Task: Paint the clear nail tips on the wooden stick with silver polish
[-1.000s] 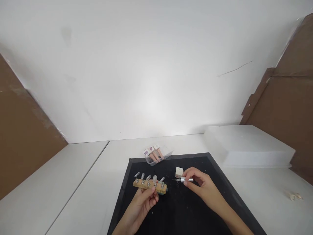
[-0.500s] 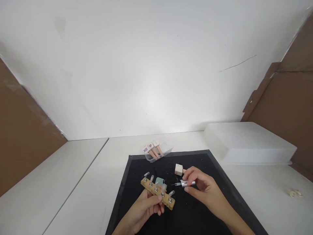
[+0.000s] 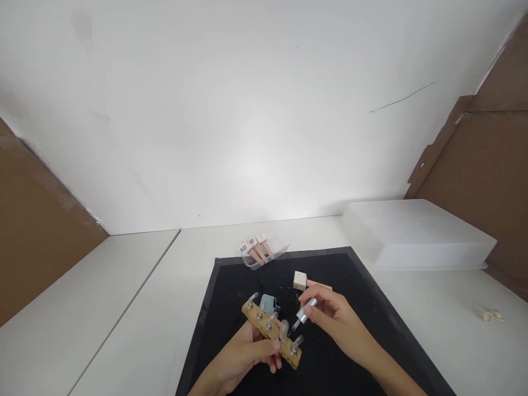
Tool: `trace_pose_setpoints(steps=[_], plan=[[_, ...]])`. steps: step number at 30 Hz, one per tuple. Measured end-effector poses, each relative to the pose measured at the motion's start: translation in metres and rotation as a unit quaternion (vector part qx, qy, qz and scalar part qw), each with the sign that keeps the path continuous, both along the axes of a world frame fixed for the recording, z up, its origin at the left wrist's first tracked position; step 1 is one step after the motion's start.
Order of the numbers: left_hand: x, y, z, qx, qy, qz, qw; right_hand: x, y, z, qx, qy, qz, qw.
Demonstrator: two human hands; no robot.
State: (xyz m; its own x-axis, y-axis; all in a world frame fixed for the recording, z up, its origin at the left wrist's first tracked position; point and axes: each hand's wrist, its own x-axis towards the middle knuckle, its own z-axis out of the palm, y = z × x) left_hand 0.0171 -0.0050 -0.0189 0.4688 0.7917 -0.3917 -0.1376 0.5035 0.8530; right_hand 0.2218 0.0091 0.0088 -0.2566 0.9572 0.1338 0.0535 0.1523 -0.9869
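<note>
My left hand (image 3: 247,352) is closed around a wooden nail tip stand (image 3: 292,358), which tilts down to the right. Several clear false nail tips (image 3: 284,330) stick up from the round metal holders along it. Between the fingers of my right hand (image 3: 336,319) is a nail polish brush (image 3: 306,311) with a silver handle. The dark brush end points down-left, close beside a nail tip near the stand's right end; whether it touches cannot be told. Behind the stand sits a teal piece (image 3: 268,302), partly hidden. Past my right fingers lies a small white block-shaped bottle (image 3: 300,280) with a pink cap.
A black mat (image 3: 243,280) covers the working area on the white table (image 3: 136,330). At its back edge, a clear tray (image 3: 282,246) holds several pink-capped white bottles. To the right are a large white plastic bin (image 3: 437,256) and small cream-coloured rings (image 3: 490,315).
My right hand has brought the brush left and down to the stand, tilting it more steeply. The stand has shifted slightly right and down, and more of the pink cap shows.
</note>
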Motion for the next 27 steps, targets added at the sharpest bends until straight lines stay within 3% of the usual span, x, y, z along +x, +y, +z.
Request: trace_pose_setpoints(steps=[9,18,23,27], plan=[[0.002,0.001,0.001,0.007,0.008,-0.049,0.999,-0.003,0.002,-0.006,0.025,-0.086,-0.005,0.996],[0.001,0.0,-0.003,0.007,0.008,-0.055,0.998,-0.003,0.002,-0.01,0.066,-0.143,-0.027,0.987],[-0.001,-0.001,-0.003,0.013,0.004,-0.068,0.998,0.001,0.005,-0.012,0.092,-0.12,-0.071,0.986],[-0.001,0.0,-0.002,0.016,0.008,-0.067,0.998,0.001,0.001,-0.009,0.093,-0.097,-0.05,0.99]])
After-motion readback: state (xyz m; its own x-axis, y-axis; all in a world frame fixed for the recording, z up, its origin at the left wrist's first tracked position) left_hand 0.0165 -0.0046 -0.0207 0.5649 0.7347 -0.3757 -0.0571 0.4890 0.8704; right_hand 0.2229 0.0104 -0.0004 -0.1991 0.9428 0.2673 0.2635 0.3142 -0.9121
